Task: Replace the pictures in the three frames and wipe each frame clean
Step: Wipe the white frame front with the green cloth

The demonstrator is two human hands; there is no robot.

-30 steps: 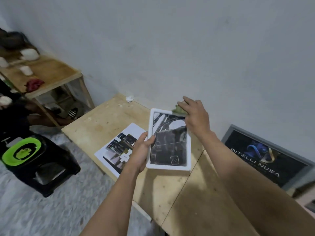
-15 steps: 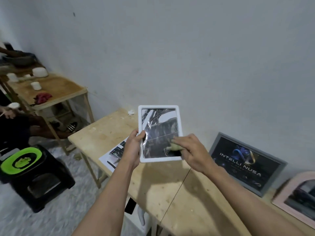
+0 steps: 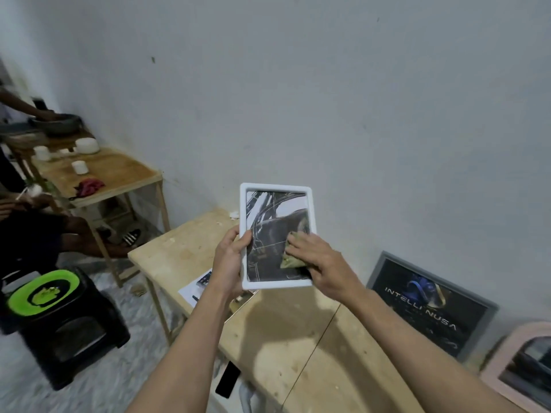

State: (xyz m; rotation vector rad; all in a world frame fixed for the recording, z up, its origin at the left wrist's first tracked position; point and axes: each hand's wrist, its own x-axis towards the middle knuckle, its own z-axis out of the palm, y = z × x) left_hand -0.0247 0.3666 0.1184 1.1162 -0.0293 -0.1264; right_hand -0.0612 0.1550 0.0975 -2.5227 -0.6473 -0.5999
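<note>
Head view, items listed by size. Wooden table (image 3: pixel 298 353): pale plywood top, below and beneath both forearms, running right along the wall. Grey frame (image 3: pixel 489 308): leans against the wall to the right of the right hand, holding a dark picture lettered "INTELLI NUSA". Black stool (image 3: pixel 68 332): on the floor well left of the left hand, with a green lid on top. Pink frame (image 3: pixel 504 350): arched, at the far right edge, partly cut off, beyond the grey frame. White frame (image 3: pixel 277 187): held upright above the table between the two hands, showing a black-and-white picture. Printed sheet (image 3: pixel 190 290): lies on the table just below the left hand, mostly hidden by the wrist. Left hand (image 3: pixel 229 263): grips the white frame's left edge, thumb on the front. Right hand (image 3: pixel 322 263): fingers laid fairly flat, pressing a green cloth (image 3: pixel 290 262) against the glass at the lower right; the cloth's full extent is possibly hidden under the palm.
</note>
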